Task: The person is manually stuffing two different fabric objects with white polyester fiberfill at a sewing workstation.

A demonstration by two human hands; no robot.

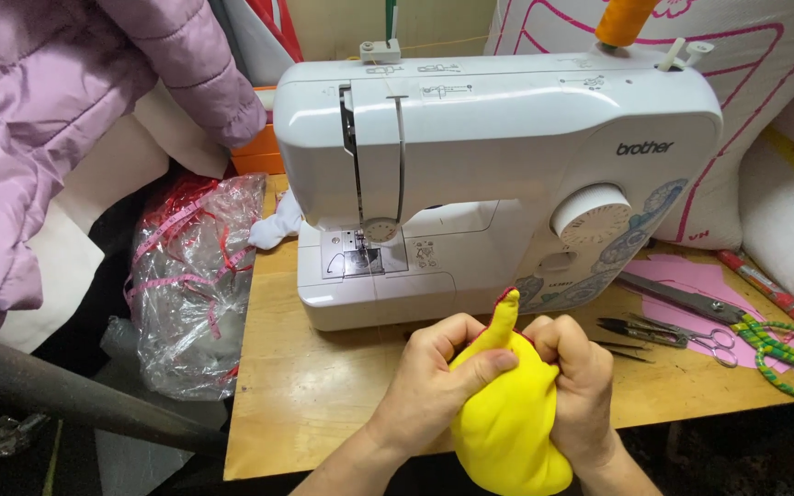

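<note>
A stuffed yellow fabric piece (507, 422) with a thin pointed tip edged in red sits between both my hands, low in the middle of the head view. My left hand (434, 377) wraps its left side, thumb pressed across the fabric. My right hand (576, 372) grips its right side with fingers curled tight. Both hands hover just in front of a white sewing machine (498, 156), above the wooden table (305, 386).
An orange thread spool (622, 20) stands on top of the machine. Large shears with green wrapped handles (746, 321) and small scissors (682, 335) lie on pink fabric at right. A clear plastic bag (195, 276) hangs off the table's left edge; a purple jacket (39, 119) hangs at left.
</note>
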